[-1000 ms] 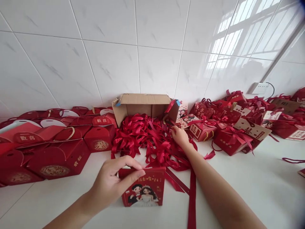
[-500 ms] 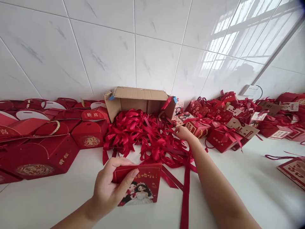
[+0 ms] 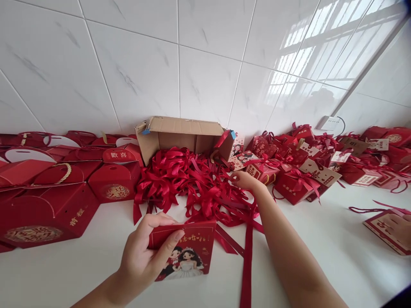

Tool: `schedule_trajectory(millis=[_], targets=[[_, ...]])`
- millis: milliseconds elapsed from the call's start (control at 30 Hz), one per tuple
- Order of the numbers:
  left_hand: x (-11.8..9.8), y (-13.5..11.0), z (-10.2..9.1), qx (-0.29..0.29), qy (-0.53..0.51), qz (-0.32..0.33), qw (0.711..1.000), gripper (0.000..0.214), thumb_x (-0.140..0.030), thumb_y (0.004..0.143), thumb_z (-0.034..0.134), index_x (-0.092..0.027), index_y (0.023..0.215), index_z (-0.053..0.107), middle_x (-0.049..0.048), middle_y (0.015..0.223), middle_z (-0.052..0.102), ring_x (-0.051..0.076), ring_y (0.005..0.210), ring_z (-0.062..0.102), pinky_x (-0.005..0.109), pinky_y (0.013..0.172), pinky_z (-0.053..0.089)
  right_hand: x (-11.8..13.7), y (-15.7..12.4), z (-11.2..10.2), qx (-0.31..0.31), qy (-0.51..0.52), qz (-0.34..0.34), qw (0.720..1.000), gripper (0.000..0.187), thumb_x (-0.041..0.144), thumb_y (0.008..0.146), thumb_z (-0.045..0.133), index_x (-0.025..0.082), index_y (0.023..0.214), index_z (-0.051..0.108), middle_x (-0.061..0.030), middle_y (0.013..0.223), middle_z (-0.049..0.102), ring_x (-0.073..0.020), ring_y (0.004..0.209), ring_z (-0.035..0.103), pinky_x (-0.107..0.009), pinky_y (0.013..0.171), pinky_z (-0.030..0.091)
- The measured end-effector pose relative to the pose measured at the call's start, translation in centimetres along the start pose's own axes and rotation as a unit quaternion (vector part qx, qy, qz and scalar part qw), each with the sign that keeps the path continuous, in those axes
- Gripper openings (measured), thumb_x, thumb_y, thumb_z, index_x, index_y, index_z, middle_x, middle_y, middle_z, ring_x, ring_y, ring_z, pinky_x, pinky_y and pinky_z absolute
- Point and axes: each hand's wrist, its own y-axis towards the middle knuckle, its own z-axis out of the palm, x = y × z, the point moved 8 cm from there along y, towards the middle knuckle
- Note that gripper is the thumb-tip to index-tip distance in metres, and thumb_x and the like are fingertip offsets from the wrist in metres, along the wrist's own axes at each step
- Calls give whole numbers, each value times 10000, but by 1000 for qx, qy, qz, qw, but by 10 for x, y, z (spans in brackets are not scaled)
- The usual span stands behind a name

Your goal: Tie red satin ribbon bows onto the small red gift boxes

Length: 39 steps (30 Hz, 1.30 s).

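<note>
My left hand (image 3: 150,246) is closed around a small red gift box (image 3: 184,259), thumb on its front and fingers behind. A cartoon bride and groom and gold lettering show on that face. My right hand (image 3: 245,180) reaches to the right side of a heap of red satin ribbons (image 3: 180,175), its fingers pinched together on a ribbon; the fingertips are partly hidden. One long ribbon strip (image 3: 246,261) runs from the heap down toward me, between the gift box and my right forearm.
Behind the heap, a cardboard box (image 3: 186,125) lies open toward me against the tiled wall. Larger red boxes (image 3: 77,205) stand in rows at left. Ribbon-tied boxes (image 3: 293,188) crowd the right. Another person's hand (image 3: 400,226) touches a box (image 3: 377,226) at the right edge.
The view has shifted slightly to the right. Another person's hand has come in at the right edge, onto the box there. My two hands keep nearly the same places.
</note>
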Motion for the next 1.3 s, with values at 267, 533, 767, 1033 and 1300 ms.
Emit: schedule_trajectory(millis=[267,533,767,1033,1300], targets=[[9,-3,-5,-20,28,-18,999,152,-193,848,610,-277,937,520,-33,784,664,156,717,688,205,596,563,9,-19,-24,6,-6,-14,1000,136,124,836,613,171,924,706,-53,936,719,-162,862,660,-242,746,501],[9,-4,-6,-41,44,-29,998,139,-251,843,631,-278,940,535,-22,826,661,157,769,674,226,720,571,32,-45,6,155,-53,-9,986,298,105,476,840,252,718,745,16,674,705,-171,583,654,-250,546,496],[10,-5,-7,-36,51,-37,997,129,-292,846,642,-271,921,539,-17,817,668,168,725,685,228,639,585,44,-42,-8,73,-39,-28,996,159,73,587,757,220,625,709,-8,657,700,-175,595,643,-262,574,491],[-17,17,-28,-121,-29,-30,992,364,-242,776,671,-279,1079,473,52,1215,528,246,1143,558,338,907,532,60,-94,-97,-180,165,-130,961,108,288,821,629,195,839,681,-24,832,709,-174,746,657,-281,681,509],[-77,65,-10,29,121,-46,991,122,-375,842,617,-255,865,626,-9,872,668,180,814,644,275,750,527,104,-135,-106,-137,578,-245,766,201,340,739,777,185,812,670,5,734,677,-123,666,649,-256,664,544]])
